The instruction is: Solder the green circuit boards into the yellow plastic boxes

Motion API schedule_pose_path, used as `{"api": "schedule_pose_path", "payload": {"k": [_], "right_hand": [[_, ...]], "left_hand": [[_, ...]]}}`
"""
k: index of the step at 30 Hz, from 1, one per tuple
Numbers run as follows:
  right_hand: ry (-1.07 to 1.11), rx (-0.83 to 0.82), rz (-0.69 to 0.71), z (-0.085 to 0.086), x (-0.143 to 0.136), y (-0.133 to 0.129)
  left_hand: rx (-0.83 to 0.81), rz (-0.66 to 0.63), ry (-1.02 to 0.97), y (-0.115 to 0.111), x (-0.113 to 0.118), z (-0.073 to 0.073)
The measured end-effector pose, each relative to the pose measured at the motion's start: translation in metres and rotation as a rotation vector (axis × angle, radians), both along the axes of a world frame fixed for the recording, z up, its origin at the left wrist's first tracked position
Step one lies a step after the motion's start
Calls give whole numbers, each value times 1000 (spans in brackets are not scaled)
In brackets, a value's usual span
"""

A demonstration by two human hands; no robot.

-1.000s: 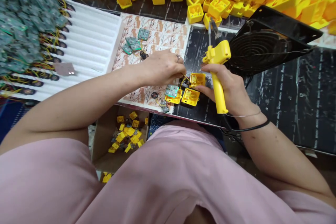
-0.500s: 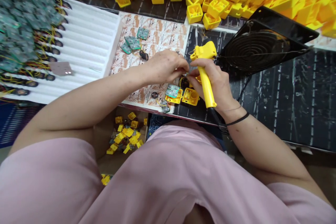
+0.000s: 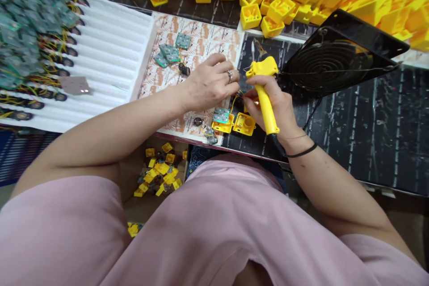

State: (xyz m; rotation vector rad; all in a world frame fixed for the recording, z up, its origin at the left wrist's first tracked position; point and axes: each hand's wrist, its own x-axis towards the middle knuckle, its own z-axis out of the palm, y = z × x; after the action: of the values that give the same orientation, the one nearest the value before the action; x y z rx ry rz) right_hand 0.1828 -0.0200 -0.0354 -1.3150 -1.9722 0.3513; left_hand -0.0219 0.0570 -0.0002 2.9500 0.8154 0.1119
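My right hand (image 3: 273, 103) is wrapped round a yellow soldering tool (image 3: 266, 103), its metal tip pointing up and away from me. The thumb and fingertips of that hand also pinch close to thin yellow wires (image 3: 233, 103). My left hand (image 3: 214, 81), palm down with curled fingers, meets the right fingertips at the wires; what it grips is hidden. Just below, a green circuit board (image 3: 221, 115) rests on an open yellow case half (image 3: 224, 126). Beside it lies another yellow case half (image 3: 244, 124). A small round black part (image 3: 198, 121) sits to the left.
A black fan (image 3: 330, 60) stands at the right. Yellow cases (image 3: 281, 8) are heaped along the back. On the left are a white ridged tray (image 3: 110, 49) and piled green boards (image 3: 30, 18). More boards (image 3: 169, 53) lie beyond my left hand. A box of yellow parts is below the table edge.
My left hand has turned more palm down, its ring now facing up, and its fingers have curled over the wires. The right hand and the tool have shifted slightly to the right.
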Motion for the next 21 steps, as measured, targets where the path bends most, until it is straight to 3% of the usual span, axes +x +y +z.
{"api": "schedule_pose_path", "payload": {"k": [3,8,11,15,18,21], "right_hand": [[-85,55,-20,-3,-2,1],[-168,72,2,0,-1,-2],[-173,42,18,10,15,-6],[-235,-68,148,17,41,-3],[-252,-105,200,10,47,1],[-286,-58,195,1,42,3]], "left_hand": [[-90,6,-102,7,-10,0],[-614,263,-595,5,-12,-14],[-789,349,-690,-1,-3,-18],[-577,290,-506,-3,6,-12],[-378,199,-336,-3,12,-8],[-294,141,-229,-5,16,-8]]}}
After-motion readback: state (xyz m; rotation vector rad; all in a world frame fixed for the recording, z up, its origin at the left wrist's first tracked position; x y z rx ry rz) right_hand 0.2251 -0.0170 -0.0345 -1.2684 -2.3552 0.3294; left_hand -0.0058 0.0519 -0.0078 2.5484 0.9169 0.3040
